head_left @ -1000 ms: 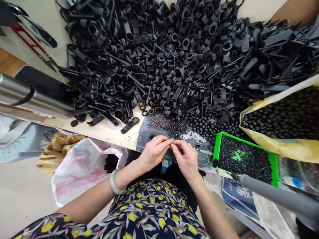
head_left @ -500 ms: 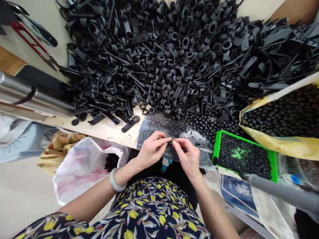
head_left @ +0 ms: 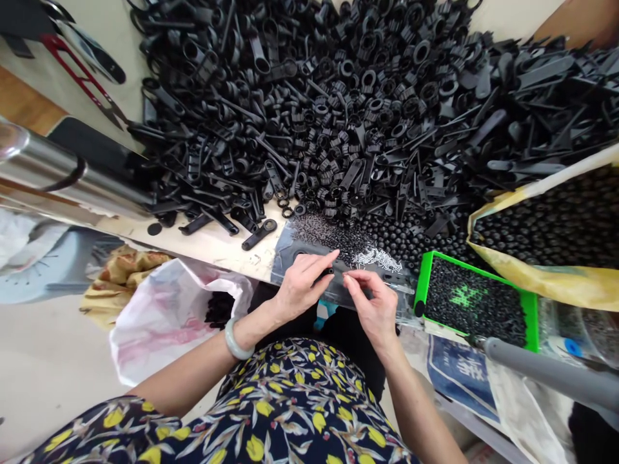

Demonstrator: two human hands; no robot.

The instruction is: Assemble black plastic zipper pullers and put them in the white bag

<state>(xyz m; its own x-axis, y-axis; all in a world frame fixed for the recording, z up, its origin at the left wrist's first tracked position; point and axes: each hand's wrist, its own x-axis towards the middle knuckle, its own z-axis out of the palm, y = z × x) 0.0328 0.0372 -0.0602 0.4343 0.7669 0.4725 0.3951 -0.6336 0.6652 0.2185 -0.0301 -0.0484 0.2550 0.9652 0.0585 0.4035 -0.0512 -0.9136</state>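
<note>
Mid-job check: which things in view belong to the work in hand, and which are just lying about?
Likely part of the work:
small black part in the left hand's grip
silver pins just beyond the right hand
black beads

Likely just lying about:
red-handled tool
steel cylinder
blue printed bag

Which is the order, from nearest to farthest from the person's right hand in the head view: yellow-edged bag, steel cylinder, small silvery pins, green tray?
From the right hand:
1. Small silvery pins: just beyond its fingers.
2. Green tray: to its right.
3. Yellow-edged bag: farther right, behind the tray.
4. Steel cylinder: far left.
</note>
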